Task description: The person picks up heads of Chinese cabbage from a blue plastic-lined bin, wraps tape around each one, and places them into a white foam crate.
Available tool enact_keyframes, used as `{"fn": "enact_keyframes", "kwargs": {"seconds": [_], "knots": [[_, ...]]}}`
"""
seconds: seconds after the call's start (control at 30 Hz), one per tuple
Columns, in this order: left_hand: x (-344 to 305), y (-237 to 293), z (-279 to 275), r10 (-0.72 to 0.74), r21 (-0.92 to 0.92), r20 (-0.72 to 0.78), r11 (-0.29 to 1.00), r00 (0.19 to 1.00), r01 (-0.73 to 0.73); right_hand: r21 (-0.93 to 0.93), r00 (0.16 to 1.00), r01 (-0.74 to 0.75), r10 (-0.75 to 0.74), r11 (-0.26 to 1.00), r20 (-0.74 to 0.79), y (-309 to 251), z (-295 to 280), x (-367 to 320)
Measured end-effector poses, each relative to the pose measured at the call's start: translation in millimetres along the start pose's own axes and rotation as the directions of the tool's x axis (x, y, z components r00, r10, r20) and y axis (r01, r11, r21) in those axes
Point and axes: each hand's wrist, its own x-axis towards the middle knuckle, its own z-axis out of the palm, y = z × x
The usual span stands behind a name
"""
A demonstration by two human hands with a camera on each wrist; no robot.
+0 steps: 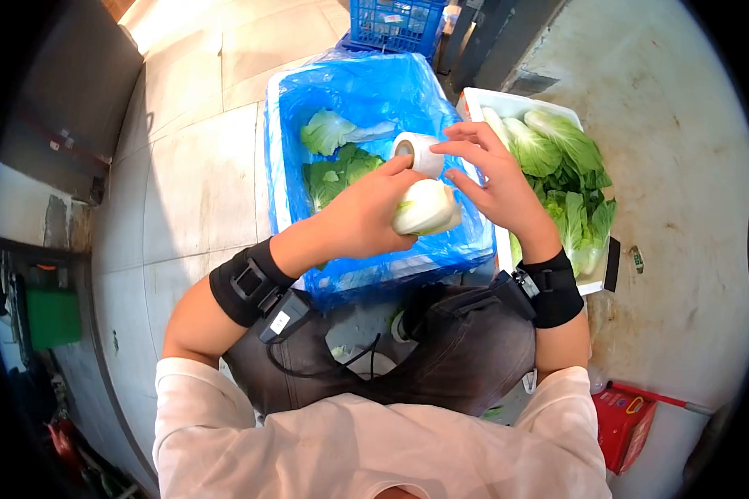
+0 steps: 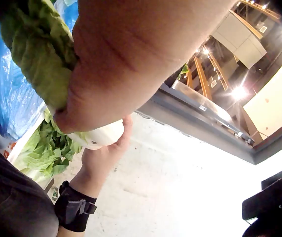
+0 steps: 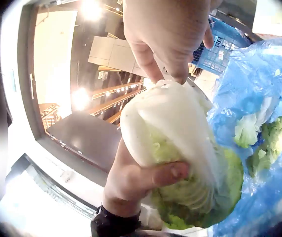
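My left hand [image 1: 362, 208] grips a napa cabbage [image 1: 424, 208] over the lined crate, its white base facing right. In the right wrist view, the left thumb [image 3: 168, 173] lies across the ribs of this head, and its leafy end [image 3: 195, 210] hangs lower. My right hand [image 1: 499, 179] is at the base end, fingers spread and slightly bent. Its fingertips [image 3: 178, 76] come right at the white base in that view. A white roll with a brown core [image 1: 424, 154] shows between the hands in the head view, overlapping the fingertips.
Loose green leaves [image 1: 329, 133] lie in the crate's blue plastic liner [image 1: 374, 79]. A white box [image 1: 483, 98] with several leafy heads [image 1: 562, 141] stands to the right. Behind the crate is a blue basket [image 1: 399, 25]; a red dustpan [image 1: 620, 424] lies at lower right.
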Motion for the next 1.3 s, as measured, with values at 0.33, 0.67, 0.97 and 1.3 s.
{"fn": "enact_keyframes", "kwargs": {"seconds": [0.33,0.67,0.97,1.3], "knots": [[3.1,11.3,0.0,0.010,-0.043,-0.047,0.999,0.999,-0.012,0.248,0.995,0.026,-0.001,0.968,-0.102,27.7,10.8,-3.8],[5.3,-1.0,11.7,-0.016,-0.101,-0.143,0.995,0.990,0.002,0.531,0.963,-0.270,0.231,0.803,0.141,36.9,24.4,-2.7],[12.8,-3.1,8.5,0.010,-0.122,-0.175,0.992,0.985,-0.032,0.596,0.968,-0.210,0.249,0.775,0.017,34.6,29.2,4.2],[10.1,-30.3,18.9,-0.176,-0.348,-0.187,0.932,0.967,0.103,0.678,0.926,-0.216,0.367,0.703,-0.086,40.7,38.5,8.5]]}}
